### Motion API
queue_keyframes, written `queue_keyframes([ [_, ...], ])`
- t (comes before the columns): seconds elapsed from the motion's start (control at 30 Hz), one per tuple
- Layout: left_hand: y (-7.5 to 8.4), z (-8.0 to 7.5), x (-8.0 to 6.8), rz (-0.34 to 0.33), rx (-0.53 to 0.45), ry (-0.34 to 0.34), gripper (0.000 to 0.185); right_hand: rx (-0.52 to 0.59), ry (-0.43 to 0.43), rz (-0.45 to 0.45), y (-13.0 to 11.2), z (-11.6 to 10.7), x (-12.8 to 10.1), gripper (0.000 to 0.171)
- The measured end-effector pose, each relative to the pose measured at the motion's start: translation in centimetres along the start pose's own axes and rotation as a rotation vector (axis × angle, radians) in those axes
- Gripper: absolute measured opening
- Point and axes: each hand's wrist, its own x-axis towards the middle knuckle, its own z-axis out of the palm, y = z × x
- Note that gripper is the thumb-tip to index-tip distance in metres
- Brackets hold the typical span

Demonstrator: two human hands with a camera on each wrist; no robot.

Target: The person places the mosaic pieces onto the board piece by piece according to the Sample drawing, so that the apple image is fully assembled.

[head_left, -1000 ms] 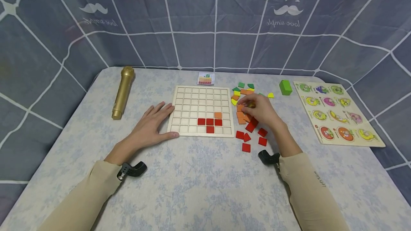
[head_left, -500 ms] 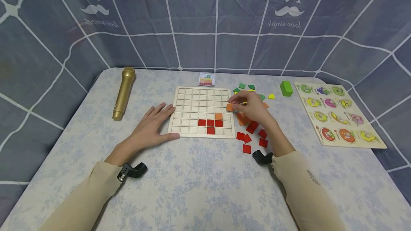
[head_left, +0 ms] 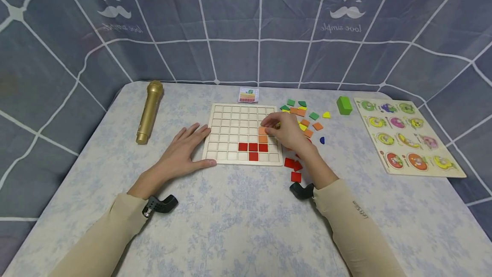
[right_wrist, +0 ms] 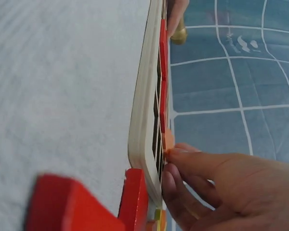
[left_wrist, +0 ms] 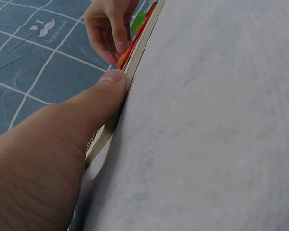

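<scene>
One tile in play: orange tile (head_left: 262,131), pinched in right hand (head_left: 286,132) fingertips over grid board (head_left: 215,134), in the cell above the placed orange square (head_left: 263,139).
Left hand (head_left: 183,151): flat, fingers straight, pressed against board's left edge, holding nothing.
Advice: keep tile level, corners square with cell, press gently; board braced throughout.
Spare tiles (head_left: 295,169): counter, right of board.

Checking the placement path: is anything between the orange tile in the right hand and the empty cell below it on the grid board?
Nothing visible. The right hand holds the orange tile right over the grid board, above the placed orange tile.
</scene>
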Motion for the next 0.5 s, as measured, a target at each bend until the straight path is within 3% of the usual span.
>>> queue_keyframes([
  [0.23, 0.0, 0.0, -0.1, -0.004, 0.000, -0.003, 0.103, -0.022, -0.020, -0.012, 0.0, -0.2, -0.4, 0.008],
  [0.5, 0.0, 0.0, -0.1, -0.001, 0.002, 0.000, 0.103, -0.026, -0.052, -0.002, 1.0, -3.0, -1.6, 0.015],
])
